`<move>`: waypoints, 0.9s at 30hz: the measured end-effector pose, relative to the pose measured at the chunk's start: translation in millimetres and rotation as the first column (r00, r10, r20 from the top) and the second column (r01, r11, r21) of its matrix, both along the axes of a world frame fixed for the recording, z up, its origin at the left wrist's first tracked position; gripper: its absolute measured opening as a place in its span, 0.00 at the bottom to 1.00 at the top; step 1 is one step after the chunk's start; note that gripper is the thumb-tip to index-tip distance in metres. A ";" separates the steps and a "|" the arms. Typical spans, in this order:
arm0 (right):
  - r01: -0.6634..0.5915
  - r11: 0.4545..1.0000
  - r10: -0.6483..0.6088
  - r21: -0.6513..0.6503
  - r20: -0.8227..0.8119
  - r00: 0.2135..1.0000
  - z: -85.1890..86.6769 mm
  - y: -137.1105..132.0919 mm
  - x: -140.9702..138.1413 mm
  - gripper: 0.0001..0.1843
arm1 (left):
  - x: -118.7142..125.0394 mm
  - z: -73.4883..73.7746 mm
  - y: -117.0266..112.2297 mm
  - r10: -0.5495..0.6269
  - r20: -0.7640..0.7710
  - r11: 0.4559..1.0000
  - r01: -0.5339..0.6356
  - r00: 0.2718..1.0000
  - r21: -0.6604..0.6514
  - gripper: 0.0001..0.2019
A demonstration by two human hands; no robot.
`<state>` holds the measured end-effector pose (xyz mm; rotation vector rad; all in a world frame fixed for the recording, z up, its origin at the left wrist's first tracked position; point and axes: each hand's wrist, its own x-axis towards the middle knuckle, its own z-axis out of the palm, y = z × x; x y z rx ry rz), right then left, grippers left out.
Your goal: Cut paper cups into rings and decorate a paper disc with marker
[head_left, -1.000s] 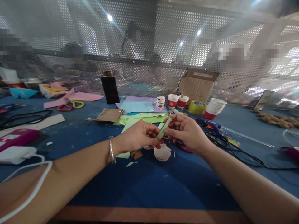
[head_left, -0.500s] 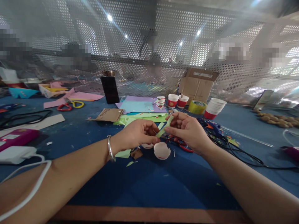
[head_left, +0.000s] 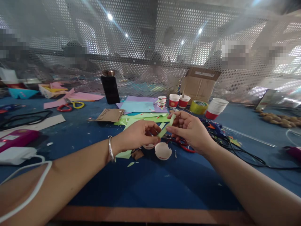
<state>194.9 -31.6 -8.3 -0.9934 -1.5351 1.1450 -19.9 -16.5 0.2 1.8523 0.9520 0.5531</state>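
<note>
The left hand (head_left: pixel 138 135) and right hand (head_left: pixel 191 131) are holding a narrow green paper strip (head_left: pixel 166 126) in the air just above the cut paper cup (head_left: pixel 163 151), which is lying on the blue tabletop (head_left: pixel 150 185). Each grip is pinching narrow on one end, left lower, right higher, seemingly stretching the strip straight.

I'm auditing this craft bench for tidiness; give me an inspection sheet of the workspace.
Surface: blue tabletop, paper scraps scattered.
Job's things: thin green paper strip; cut white paper cup lying below it.
Clutter: coloured paper sheets, red-handled scissors, stacked red-and-white cups, yellow tape roll.
Grippers: left hand and right hand both pinch the strip.
Cables: black cable right, white cable left.
Surroundings: perforated metal screen, people behind.
</note>
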 end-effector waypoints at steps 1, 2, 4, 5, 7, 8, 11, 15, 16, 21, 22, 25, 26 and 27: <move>-0.002 1.000 0.002 0.000 0.000 1.000 0.3 -0.2 -0.2 0.21 | 0.3 0.8 -0.2 0.007 0.007 1.000 -0.007 1.000 0.005 0.14; -0.004 1.000 0.004 -0.001 0.002 1.000 0.5 -0.5 -0.4 0.21 | 0.6 1.3 -0.1 0.015 0.014 1.000 -0.015 1.000 0.006 0.15; -0.011 1.000 0.011 -0.006 0.012 1.000 0.5 -1.2 -0.7 0.22 | 1.3 1.5 0.6 0.027 0.013 1.000 -0.028 1.000 0.009 0.18; -0.016 1.000 0.016 -0.007 0.016 1.000 0.4 -1.5 -0.8 0.22 | 1.6 1.1 1.0 0.032 0.008 0.999 -0.032 0.999 0.015 0.18; -0.027 1.000 0.027 -0.008 0.019 0.999 -0.2 -1.8 -1.2 0.22 | 2.3 -0.4 1.9 0.032 0.012 0.999 -0.033 0.999 0.025 0.18; -0.032 0.999 0.032 -0.008 0.019 0.999 -0.5 -1.8 -1.5 0.22 | 2.7 -1.3 2.2 0.027 0.026 0.999 -0.028 0.999 0.020 0.17; -0.037 0.999 0.037 -0.017 0.018 0.999 -1.4 -1.3 -3.1 0.23 | 4.0 -3.5 2.0 0.005 0.066 1.000 -0.005 0.998 0.002 0.13; -0.046 0.998 0.046 -0.042 0.003 0.999 -1.2 -1.0 -4.2 0.24 | 4.9 -3.2 0.3 0.007 0.074 1.000 -0.008 0.997 0.010 0.10; -0.046 0.998 0.046 -0.052 -0.002 0.999 -1.0 -1.2 -4.2 0.24 | 4.9 -2.9 0.1 0.007 0.085 1.000 -0.007 0.996 0.006 0.11; -0.017 0.996 0.016 -0.091 -0.014 1.000 -0.3 -2.6 -3.8 0.25 | 3.8 -3.4 0.8 0.003 0.107 1.000 -0.001 0.994 -0.017 0.14; -0.017 0.995 0.016 -0.094 -0.012 1.000 0.1 -2.9 -3.9 0.25 | 3.7 -3.9 1.1 -0.002 0.105 1.000 0.004 0.995 -0.020 0.14; -0.036 0.995 0.036 -0.098 -0.004 0.999 1.6 -3.7 -4.5 0.24 | 3.7 -4.4 1.4 -0.012 0.096 1.000 0.014 0.995 -0.022 0.14; -0.043 0.994 0.043 -0.097 -0.003 0.999 2.1 -3.9 -4.6 0.24 | 3.8 -4.2 1.3 -0.013 0.093 1.000 0.015 0.996 -0.024 0.14; -0.047 0.994 0.047 -0.096 -0.001 0.999 2.7 -4.1 -4.8 0.24 | 4.0 -3.8 1.1 -0.013 0.091 1.000 0.016 0.996 -0.027 0.13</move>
